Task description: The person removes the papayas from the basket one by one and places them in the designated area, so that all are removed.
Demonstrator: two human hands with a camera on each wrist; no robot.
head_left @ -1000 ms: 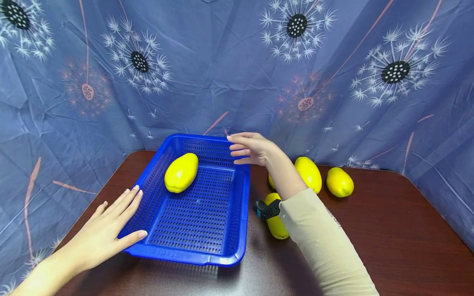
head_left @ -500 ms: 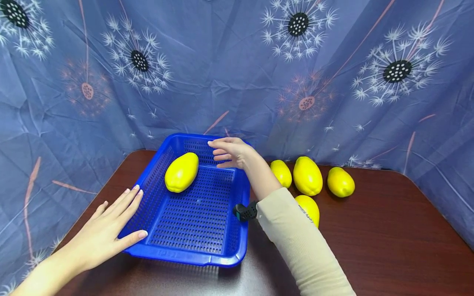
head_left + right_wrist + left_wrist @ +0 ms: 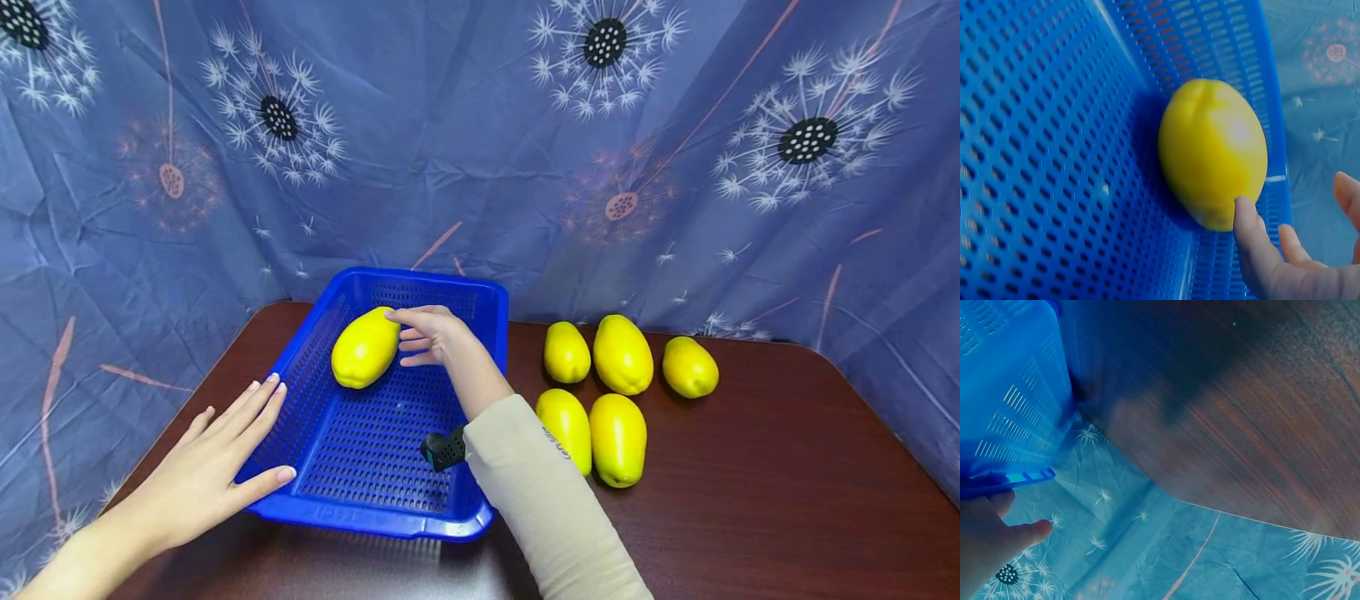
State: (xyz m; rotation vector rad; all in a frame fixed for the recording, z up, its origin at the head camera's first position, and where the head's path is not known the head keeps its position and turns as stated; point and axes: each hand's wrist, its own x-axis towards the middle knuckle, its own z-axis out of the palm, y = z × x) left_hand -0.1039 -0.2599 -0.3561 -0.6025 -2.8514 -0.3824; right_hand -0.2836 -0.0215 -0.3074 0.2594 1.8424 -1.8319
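Observation:
One smooth yellow papaya-like fruit [image 3: 365, 347] lies against the left wall inside the blue perforated basket [image 3: 375, 518]. My right hand [image 3: 431, 333] is over the basket, palm turned toward this fruit, fingers loosely spread and holding nothing. A fingertip overlaps the fruit's far right end in the head view; in the right wrist view the fingertips [image 3: 1244, 209] come right up to the end of the fruit [image 3: 1213, 153]. On the basket's left rim rests my left hand [image 3: 213, 471], fingers straight and thumb stretched toward the near side. The left wrist view shows that hand [image 3: 997, 537] by the rim.
Right of the basket on the brown table [image 3: 772, 483] lie several more yellow fruits, including a large one [image 3: 623, 354], a near one [image 3: 618, 440] and one farther right [image 3: 690, 367]. A blue flowered curtain [image 3: 465, 150] hangs behind and around the table.
My right hand has moved left and nearer, from above the basket's far right corner to beside the fruit inside. The fruits behind the arm now show more. My left hand stays at the rim.

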